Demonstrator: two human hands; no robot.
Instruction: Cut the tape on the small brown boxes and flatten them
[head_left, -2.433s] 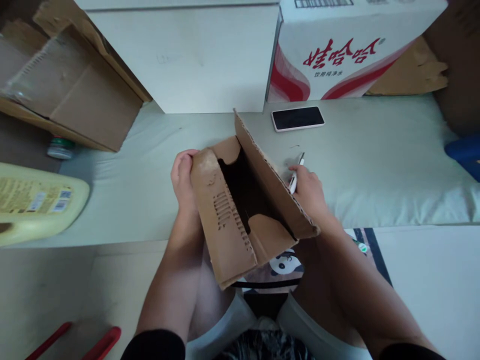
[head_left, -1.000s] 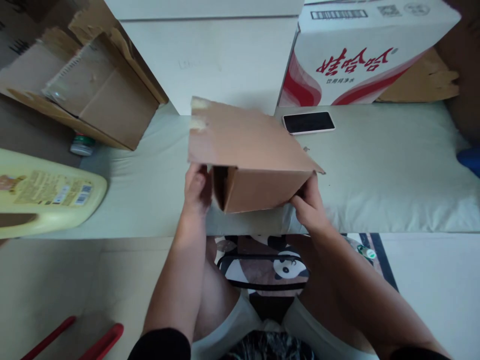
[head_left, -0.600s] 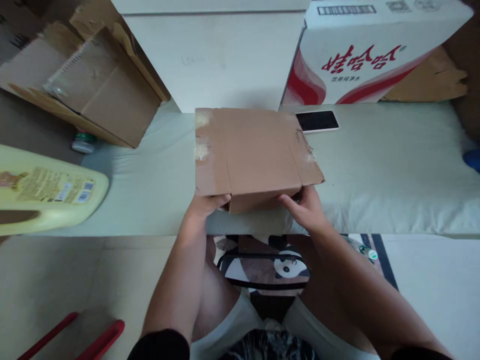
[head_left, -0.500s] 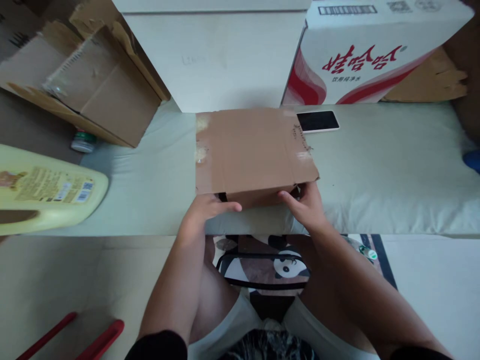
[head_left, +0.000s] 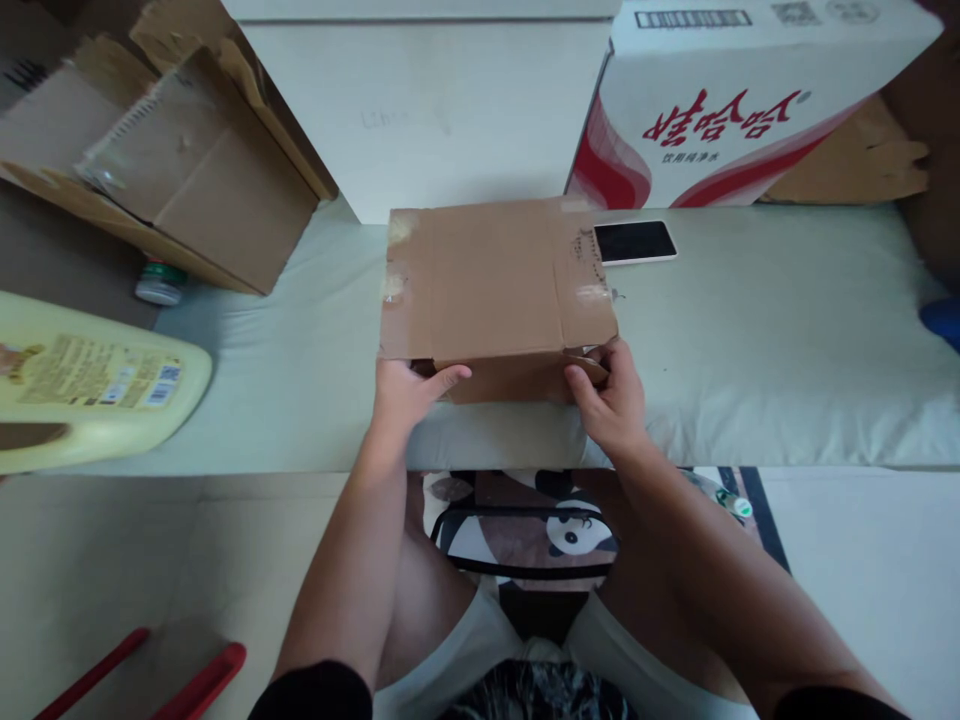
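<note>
Brown rectangular cardboard box (head_left: 495, 285), tilted a second ago, now broad face up near the front edge of the pale-green cloth-covered surface (head_left: 780, 350). My grip: left hand (head_left: 399, 405), right hand (head_left: 619, 405) holding its near corners; probably steadier.

Hands (head_left: 396, 396) (head_left: 615, 402) partly hidden, yellow jug (head_left: 105, 372) cropped

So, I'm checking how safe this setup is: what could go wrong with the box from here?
The cardboard box is near the front edge of the padded bench, so it might slip off if pulled forward. The phone is partly hidden behind it and could get bumped. The right hand is at the gap under the top panel; fingers might get pinched.
</note>
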